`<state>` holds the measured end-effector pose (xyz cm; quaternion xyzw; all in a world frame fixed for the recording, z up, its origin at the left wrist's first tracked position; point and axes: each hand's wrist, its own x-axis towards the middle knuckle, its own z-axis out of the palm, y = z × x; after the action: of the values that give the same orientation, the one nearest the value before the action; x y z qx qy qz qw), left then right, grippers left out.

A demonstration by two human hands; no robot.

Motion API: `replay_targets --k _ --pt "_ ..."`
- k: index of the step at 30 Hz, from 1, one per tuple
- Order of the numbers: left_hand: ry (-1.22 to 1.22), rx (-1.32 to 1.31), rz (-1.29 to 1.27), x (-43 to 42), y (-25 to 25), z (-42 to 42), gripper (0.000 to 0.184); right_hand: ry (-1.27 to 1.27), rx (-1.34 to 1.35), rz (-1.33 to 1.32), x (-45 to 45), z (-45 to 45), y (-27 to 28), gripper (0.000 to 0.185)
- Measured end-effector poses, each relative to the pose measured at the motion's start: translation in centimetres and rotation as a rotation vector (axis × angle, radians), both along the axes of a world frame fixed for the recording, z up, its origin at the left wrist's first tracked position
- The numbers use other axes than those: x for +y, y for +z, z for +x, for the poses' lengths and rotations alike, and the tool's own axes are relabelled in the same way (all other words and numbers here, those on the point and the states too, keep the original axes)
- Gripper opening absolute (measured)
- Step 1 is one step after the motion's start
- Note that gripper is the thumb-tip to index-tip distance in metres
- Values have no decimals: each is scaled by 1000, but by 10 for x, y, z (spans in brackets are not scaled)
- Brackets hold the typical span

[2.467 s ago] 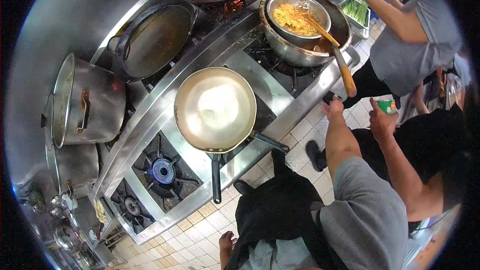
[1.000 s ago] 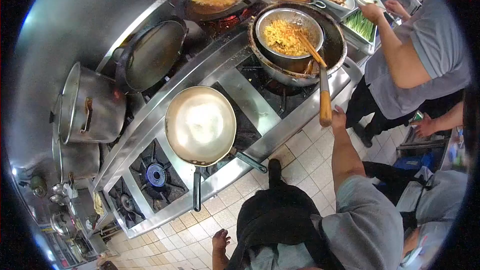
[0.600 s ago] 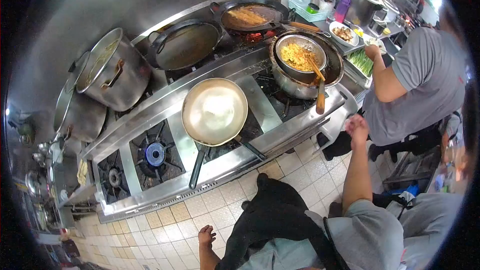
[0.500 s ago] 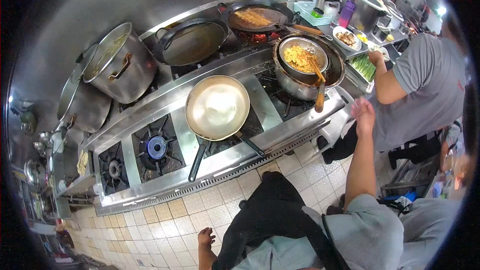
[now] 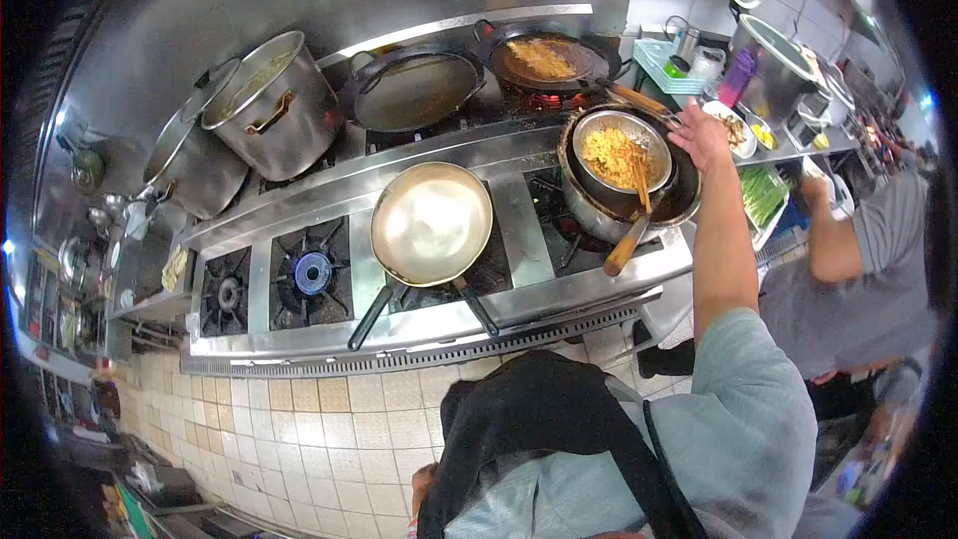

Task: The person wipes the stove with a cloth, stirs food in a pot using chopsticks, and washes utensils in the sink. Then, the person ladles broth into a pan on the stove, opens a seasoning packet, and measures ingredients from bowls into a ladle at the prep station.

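Observation:
My right hand (image 5: 705, 137) is stretched out over the right end of the stove, fingers extended and apart. Its fingertips are close to the end of a wooden-handled utensil (image 5: 639, 97) lying across the wok with food frying in oil (image 5: 539, 58); I cannot tell whether they touch. Just left of my wrist is a metal bowl of yellow chopped food (image 5: 619, 152) with wooden chopsticks (image 5: 641, 180) in it, set in a larger pot (image 5: 595, 218). A white dish of brown food (image 5: 743, 137) lies beyond the hand. My left hand (image 5: 423, 484) hangs low, its fingers mostly hidden by the apron.
Two stacked frying pans (image 5: 431, 225) stand mid-stove, handles over the front edge. A lit burner (image 5: 313, 273) burns blue on the left. Behind are tall stockpots (image 5: 274, 105) and a dark wok (image 5: 417, 90). A co-worker (image 5: 848, 289) stands at right by a tray of greens (image 5: 761, 196).
My right hand has moved forward, from near the co-worker to beside the wooden handle and dish. My left hand has drawn back behind the apron. The view has shifted, and the co-worker's hand has moved.

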<state>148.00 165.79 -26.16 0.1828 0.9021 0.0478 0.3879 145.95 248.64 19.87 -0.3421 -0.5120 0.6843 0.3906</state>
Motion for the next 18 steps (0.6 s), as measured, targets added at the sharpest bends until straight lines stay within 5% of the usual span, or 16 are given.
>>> replay_targets --k 1,3,4,5,7,8,10,12,17,18 --pt "-80 -27 -33 17 5 6 40 148 19 -107 7 -7 -1 59" --pt "913 -347 546 38 -4 21 34 233 56 -121 10 -22 -2 52" --pt "76 205 621 41 -5 18 29 265 75 -161 2 -31 0 42" --pt "83 210 614 46 -6 19 29 292 95 -209 -4 -39 0 33" --pt "865 -283 431 60 -8 9 28 355 126 -246 -14 -62 -5 23" --pt "1009 -325 430 56 -3 8 29 339 151 -309 -24 -76 -6 20" --pt "1073 -335 441 65 56 -4 32 323 166 -379 -26 -91 -13 18" --pt "1125 -348 427 95 124 -19 37 565 241 -552 -13 -106 -24 15" --pt "1093 -192 492 101 121 -32 37 482 66 -514 -34 -107 -16 8" --pt "1165 -224 514 111 135 -33 38 456 27 -341 -43 -100 -17 7"
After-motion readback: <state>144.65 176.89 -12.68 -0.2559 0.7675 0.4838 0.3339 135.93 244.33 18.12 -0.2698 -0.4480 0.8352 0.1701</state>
